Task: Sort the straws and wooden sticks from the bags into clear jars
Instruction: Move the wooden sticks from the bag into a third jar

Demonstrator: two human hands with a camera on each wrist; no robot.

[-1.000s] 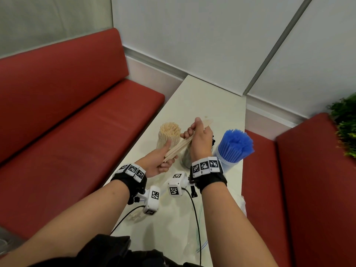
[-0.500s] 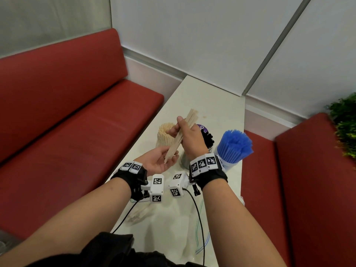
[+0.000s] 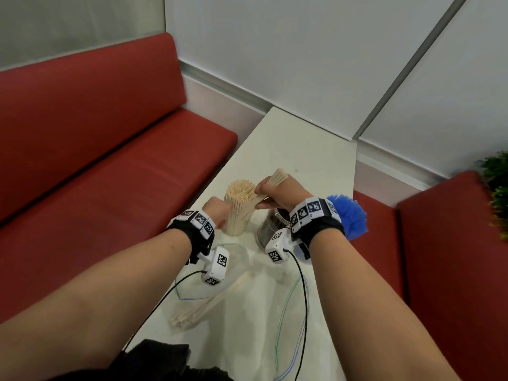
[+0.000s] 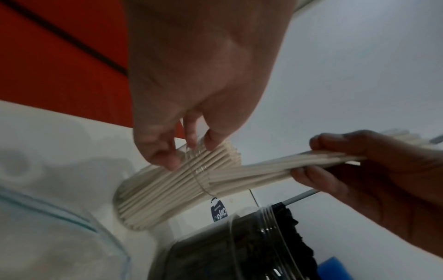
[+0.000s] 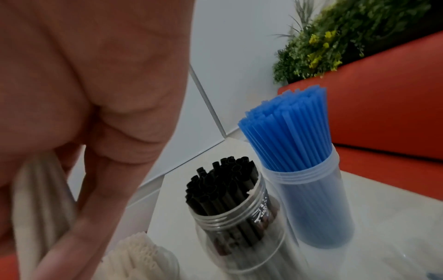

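Right hand [image 3: 277,195]: I see its fingers [image 4: 309,175] curled tight around a small bundle of wooden sticks [image 3: 270,185]; the bundle lies tilted, its near end at the rim of the stick jar.
Left hand [image 3: 217,211]: at 9 o'clock of the stick jar, fingertips [image 4: 167,161] curled against its upper wall and rim, gripping it.
Stick jar [image 3: 238,209]: clear, upright on the worktop [image 3: 302,149], packed full of pale wooden sticks that stand above the rim.
Black straws [image 5: 224,181]: in a clear threaded jar just at 3 o'clock of the stick jar, in the head view mostly hidden under my right wrist.
Blue straws [image 5: 287,132]: in a frosted jar [image 5: 314,206] at 3 o'clock of the black one, just beside it.
Bags: a clear zip bag [image 3: 233,259] lies flat on the worktop at 6 o'clock of the jars, with loose pale sticks [image 3: 198,309] nearer me under its plastic; a second clear bag [image 3: 288,312] lies to its right.
Surroundings: red bench [image 3: 96,160] at 9 o'clock, green plant [image 3: 494,188] at 3 o'clock.
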